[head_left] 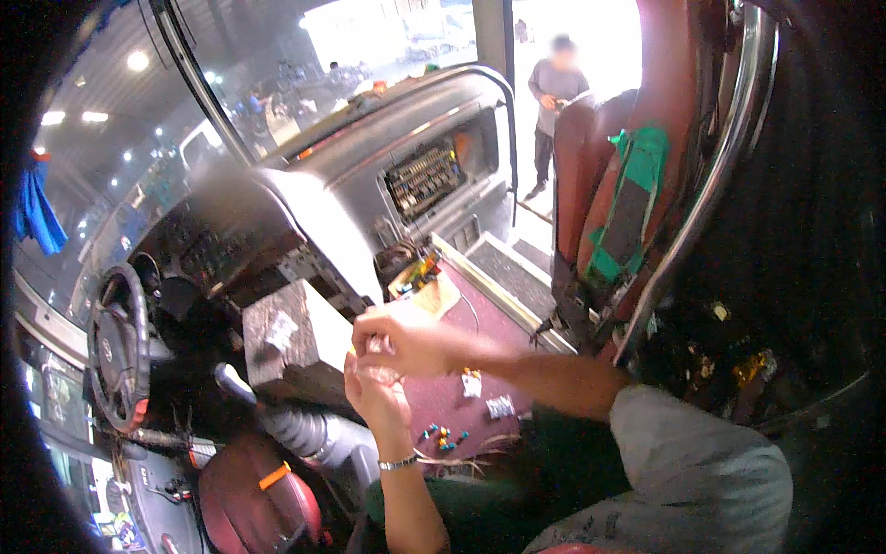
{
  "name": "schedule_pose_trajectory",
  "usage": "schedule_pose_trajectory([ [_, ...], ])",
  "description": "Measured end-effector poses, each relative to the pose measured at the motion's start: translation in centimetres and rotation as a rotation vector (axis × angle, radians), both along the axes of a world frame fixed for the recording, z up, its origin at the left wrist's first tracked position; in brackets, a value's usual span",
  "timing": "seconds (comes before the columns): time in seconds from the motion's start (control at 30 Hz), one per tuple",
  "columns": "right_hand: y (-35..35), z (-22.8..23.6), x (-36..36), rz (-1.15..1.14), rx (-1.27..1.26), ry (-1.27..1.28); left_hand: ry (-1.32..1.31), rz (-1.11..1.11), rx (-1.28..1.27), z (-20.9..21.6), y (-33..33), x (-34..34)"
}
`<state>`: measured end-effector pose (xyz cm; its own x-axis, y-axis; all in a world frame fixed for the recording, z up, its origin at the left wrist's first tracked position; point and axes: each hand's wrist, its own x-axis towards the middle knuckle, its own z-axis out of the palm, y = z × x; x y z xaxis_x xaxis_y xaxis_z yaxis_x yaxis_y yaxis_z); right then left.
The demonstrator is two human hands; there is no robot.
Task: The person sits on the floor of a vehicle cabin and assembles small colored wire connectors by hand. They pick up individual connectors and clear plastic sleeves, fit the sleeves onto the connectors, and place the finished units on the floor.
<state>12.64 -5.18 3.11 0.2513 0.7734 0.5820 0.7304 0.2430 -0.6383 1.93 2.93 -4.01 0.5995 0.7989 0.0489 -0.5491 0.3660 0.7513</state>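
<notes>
Close together at the middle of the view are my left hand and my right hand. The right lies just above the left, and both have their fingers bent inward around something small and pale that I cannot make out. A metal band circles my left wrist. Beside my hands, to the left, a small clear packet rests on a grey, worn box-shaped block. Below them on the reddish floor lie two more small packets and several small blue and yellow pieces.
A steering wheel and a gear lever stand at left, near a dark red seat. Ahead is an open fuse panel. Tools lie by the step. A metal rail runs at right. A person stands beyond the doorway.
</notes>
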Motion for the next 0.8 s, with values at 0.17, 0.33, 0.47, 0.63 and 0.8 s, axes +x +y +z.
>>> schedule_pose_trajectory([
  [0.17,-1.7,-3.3,-2.5,-0.039,-0.002,0.209,0.01,-0.005,0.062,-3.1,3.5,-1.6],
  [0.33,-3.4,-4.1,0.3,0.053,-0.099,0.259,0.131,0.15,0.103,-2.7,1.6,0.2],
  [0.47,-3.9,-4.7,0.5,0.058,-0.134,0.229,0.234,0.155,0.181,-3.5,2.5,-0.1],
  [0.63,-4.0,-4.7,1.3,0.093,-0.238,0.278,0.359,0.224,0.323,-2.6,2.3,0.3],
  [0.8,-4.0,-4.3,0.2,0.199,-0.285,0.27,0.367,0.312,0.436,-2.4,1.8,-0.4],
])
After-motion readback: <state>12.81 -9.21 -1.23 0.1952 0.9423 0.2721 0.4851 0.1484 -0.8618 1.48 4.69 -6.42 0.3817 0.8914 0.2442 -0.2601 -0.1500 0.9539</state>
